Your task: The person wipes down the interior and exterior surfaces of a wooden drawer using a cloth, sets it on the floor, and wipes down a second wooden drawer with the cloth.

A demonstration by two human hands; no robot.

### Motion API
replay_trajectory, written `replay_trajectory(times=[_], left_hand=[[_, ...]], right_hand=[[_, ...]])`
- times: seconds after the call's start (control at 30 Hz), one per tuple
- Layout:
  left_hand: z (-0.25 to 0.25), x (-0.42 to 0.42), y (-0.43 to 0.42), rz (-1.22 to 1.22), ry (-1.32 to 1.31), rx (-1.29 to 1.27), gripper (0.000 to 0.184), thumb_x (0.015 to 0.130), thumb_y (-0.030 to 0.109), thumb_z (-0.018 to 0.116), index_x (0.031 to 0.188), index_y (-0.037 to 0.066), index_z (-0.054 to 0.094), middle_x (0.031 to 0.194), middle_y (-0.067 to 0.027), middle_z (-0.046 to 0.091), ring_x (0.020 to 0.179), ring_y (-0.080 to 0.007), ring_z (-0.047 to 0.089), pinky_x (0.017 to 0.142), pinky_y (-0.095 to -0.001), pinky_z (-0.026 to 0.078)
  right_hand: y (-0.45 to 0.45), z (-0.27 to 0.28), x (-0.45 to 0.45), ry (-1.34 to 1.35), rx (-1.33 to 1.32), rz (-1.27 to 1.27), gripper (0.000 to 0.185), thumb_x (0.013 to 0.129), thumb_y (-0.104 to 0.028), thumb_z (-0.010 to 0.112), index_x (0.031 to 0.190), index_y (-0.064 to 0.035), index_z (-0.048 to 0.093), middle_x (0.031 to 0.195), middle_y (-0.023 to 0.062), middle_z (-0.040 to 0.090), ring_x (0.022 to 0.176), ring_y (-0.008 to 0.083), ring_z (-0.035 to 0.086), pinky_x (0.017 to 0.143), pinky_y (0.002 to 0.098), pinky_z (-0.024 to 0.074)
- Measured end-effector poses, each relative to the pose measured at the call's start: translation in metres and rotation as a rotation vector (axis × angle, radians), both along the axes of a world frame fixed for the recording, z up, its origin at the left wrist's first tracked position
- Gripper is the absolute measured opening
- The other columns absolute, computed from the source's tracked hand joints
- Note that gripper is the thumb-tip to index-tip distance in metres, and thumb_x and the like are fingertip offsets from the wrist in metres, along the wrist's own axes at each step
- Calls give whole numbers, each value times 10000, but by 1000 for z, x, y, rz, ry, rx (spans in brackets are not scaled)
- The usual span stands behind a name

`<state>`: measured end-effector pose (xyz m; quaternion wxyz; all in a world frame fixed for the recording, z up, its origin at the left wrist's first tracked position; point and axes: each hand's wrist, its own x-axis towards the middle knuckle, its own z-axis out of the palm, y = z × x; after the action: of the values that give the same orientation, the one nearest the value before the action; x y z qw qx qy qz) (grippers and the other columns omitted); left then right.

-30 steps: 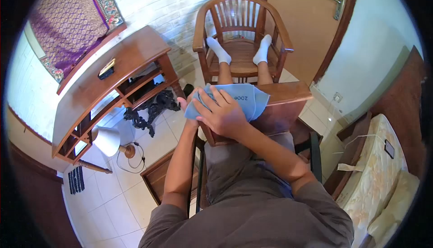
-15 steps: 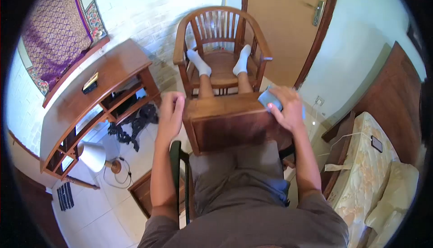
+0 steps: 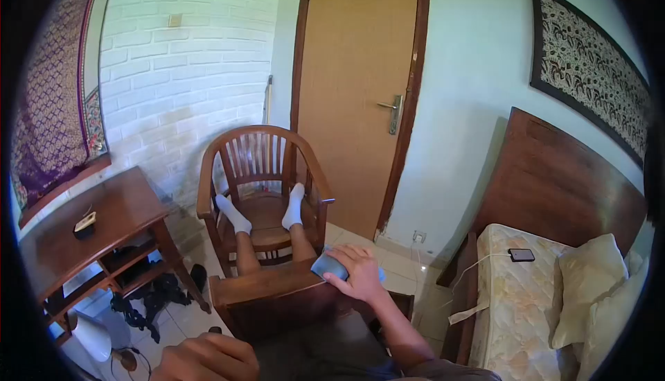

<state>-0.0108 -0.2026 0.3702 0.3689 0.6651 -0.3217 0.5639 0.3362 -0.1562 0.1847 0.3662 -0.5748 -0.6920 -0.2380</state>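
Note:
A wooden drawer (image 3: pixel 267 285), or a box-like piece much like one, stands on my lap with a narrow edge facing up. My right hand (image 3: pixel 358 275) presses a blue cloth (image 3: pixel 329 267) onto the right end of that top edge, fingers curved over it. Low in the view, my left hand (image 3: pixel 208 359) is curled into a loose fist near the drawer's left side. I see nothing in it, and its fingertips are hidden. My feet in white socks (image 3: pixel 294 206) rest on the wooden armchair (image 3: pixel 260 232) in front of me.
To the left stands a wooden desk (image 3: pixel 104 208) with a small object (image 3: pixel 85 226) on top. A lamp (image 3: pixel 90 336) and dark items (image 3: pixel 149 305) lie beneath. At right is a bed (image 3: pixel 516 305) with a phone (image 3: pixel 521 255) on a cable. A door (image 3: pixel 357 97) is behind the chair.
My head has tilted up and turned right, so the room appears lower and farther left. My right hand keeps the cloth on the drawer's edge. My left hand has drawn back toward me and curled.

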Motion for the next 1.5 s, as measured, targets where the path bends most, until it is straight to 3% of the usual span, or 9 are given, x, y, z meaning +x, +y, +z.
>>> replay_trajectory(times=[0.13,0.3,0.43,0.57,0.67,1.03,1.1,1.3,1.5], left_hand=[[-12,-5,-24,-13,-78,-242,381,957,212,747,654,94,547,685,-87,618,560,-215,537,527,-348,390],[-17,10,-10,714,-201,-111,399,851,244,858,648,108,543,617,-44,568,527,-229,539,542,-354,408],[-25,1,27,998,553,-92,364,808,270,913,699,101,608,651,-48,606,599,-269,601,622,-364,473],[-105,0,112,1514,677,-155,475,918,382,804,1197,23,666,1092,-187,637,922,-363,648,828,-453,521],[-160,-12,138,1294,1017,-463,531,994,448,700,1287,11,625,1233,-228,582,1056,-413,651,929,-493,523],[-192,3,135,1324,534,-610,522,1132,395,444,1435,-13,568,1298,-275,631,1183,-430,645,1046,-477,497],[-198,0,138,1337,475,-635,547,1149,407,386,1463,-7,558,1323,-250,649,1177,-376,659,1059,-454,495],[-254,-18,189,637,232,-1139,642,1168,486,216,1405,39,612,1264,-125,692,1186,-235,640,1041,-373,492],[-283,17,187,808,66,-908,712,1108,647,327,1490,54,424,1246,-140,650,1139,-222,638,989,-346,483]], right_hand=[[-10,3,-7,30,-28,-1,556,903,-535,720,1217,-77,756,1224,154,736,1179,344,675,1056,485,449],[-5,3,-7,36,-11,4,551,892,-529,729,1182,-63,771,1228,169,736,1197,356,671,1073,488,441],[-5,4,-8,29,-1,-8,552,879,-515,742,1186,-57,770,1226,172,736,1195,352,671,1080,486,438],[-4,3,-11,52,-37,-23,547,892,-500,736,1222,-66,767,1252,144,737,1238,343,652,1115,511,402],[1,-3,-16,70,-24,-48,525,924,-485,713,1241,-70,769,1283,142,737,1263,357,639,1140,541,366],[32,-5,-143,-70,-244,-207,742,1025,-600,567,1529,-55,563,1558,257,525,1447,504,461,1235,687,198],[34,2,-181,-76,-265,-131,745,1017,-576,587,1532,-39,548,1563,265,514,1438,519,463,1217,695,231],[64,-9,-214,-324,-135,352,662,957,-423,703,1509,-83,566,1560,209,543,1408,450,525,1155,606,402],[61,-10,-143,-266,-69,377,629,936,-429,731,1467,-113,610,1512,166,602,1357,371,597,1137,533,465]])
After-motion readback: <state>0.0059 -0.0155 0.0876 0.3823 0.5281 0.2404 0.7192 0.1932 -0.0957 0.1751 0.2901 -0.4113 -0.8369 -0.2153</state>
